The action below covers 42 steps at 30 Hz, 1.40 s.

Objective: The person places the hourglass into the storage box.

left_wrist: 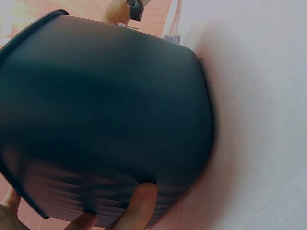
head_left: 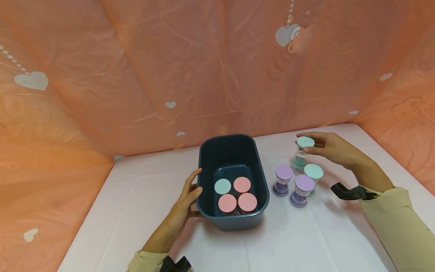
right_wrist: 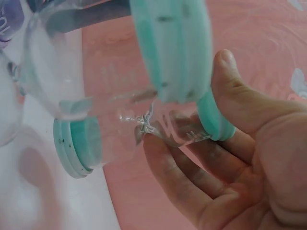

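My left hand (head_left: 179,213) grips the left side of a dark blue bin (head_left: 234,223), with fingertips (left_wrist: 141,203) against its outer wall in the left wrist view. Inside the bin stand sand timers with pink caps (head_left: 247,202) and one with a mint cap (head_left: 222,186). At the right, my right hand (head_left: 334,149) holds a mint-capped sand timer (head_left: 300,160) by its upper part, thumb on one side and fingers on the other. Its sand lies in the lower bulb. Whether its base touches the table cannot be told.
Two purple-capped sand timers (head_left: 283,172) and another mint-capped sand timer (head_left: 313,172) stand on the white table (head_left: 142,196) between bin and right hand. An orange sheet with white hearts (head_left: 170,104) hangs behind and at both sides.
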Available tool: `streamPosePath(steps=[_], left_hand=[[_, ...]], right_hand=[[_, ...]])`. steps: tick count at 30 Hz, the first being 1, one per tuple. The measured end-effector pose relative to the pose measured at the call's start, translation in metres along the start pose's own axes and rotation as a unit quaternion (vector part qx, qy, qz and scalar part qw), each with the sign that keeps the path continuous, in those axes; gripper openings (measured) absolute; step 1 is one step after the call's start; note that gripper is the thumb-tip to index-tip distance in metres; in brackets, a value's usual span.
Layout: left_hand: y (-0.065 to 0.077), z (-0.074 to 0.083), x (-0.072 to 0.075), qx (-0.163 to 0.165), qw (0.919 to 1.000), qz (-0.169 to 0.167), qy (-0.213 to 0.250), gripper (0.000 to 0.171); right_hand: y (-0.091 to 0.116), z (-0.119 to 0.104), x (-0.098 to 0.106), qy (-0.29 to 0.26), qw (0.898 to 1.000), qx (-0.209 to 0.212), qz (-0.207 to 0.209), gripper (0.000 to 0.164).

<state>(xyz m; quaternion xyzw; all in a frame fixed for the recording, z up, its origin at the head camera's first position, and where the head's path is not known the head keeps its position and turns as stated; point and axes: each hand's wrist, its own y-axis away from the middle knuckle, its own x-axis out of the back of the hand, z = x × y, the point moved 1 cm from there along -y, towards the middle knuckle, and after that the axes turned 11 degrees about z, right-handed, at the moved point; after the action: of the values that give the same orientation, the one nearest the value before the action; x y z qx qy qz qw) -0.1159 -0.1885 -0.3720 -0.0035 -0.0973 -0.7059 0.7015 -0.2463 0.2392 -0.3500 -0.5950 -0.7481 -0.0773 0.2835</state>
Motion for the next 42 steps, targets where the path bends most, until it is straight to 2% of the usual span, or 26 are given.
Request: streamPosePath(steps=[9, 17, 29, 35, 42], left_hand=[[0.000, -0.001, 0.000, -0.003, 1.0000, -0.002, 0.002, 0.051], [0.000, -0.001, 0.000, -0.004, 1.0000, -0.002, 0.002, 0.051], [0.000, -0.001, 0.000, -0.005, 1.0000, -0.001, 0.002, 0.052], [-0.001, 0.000, 0.000, -0.003, 1.0000, 0.000, 0.003, 0.051], [0.000, 0.000, -0.001, -0.006, 1.0000, -0.001, 0.004, 0.051]], right_hand=[[0.002, -0.009, 0.003, -0.027, 0.999, 0.013, 0.026, 0.047], [0.004, -0.022, 0.006, -0.012, 0.999, 0.005, 0.043, 0.044], [0.011, -0.038, 0.009, -0.013, 0.997, 0.029, 0.067, 0.046], [0.016, -0.050, 0.008, 0.004, 0.997, 0.013, 0.082, 0.047], [0.019, -0.055, 0.008, 0.012, 0.997, 0.016, 0.079, 0.047]])
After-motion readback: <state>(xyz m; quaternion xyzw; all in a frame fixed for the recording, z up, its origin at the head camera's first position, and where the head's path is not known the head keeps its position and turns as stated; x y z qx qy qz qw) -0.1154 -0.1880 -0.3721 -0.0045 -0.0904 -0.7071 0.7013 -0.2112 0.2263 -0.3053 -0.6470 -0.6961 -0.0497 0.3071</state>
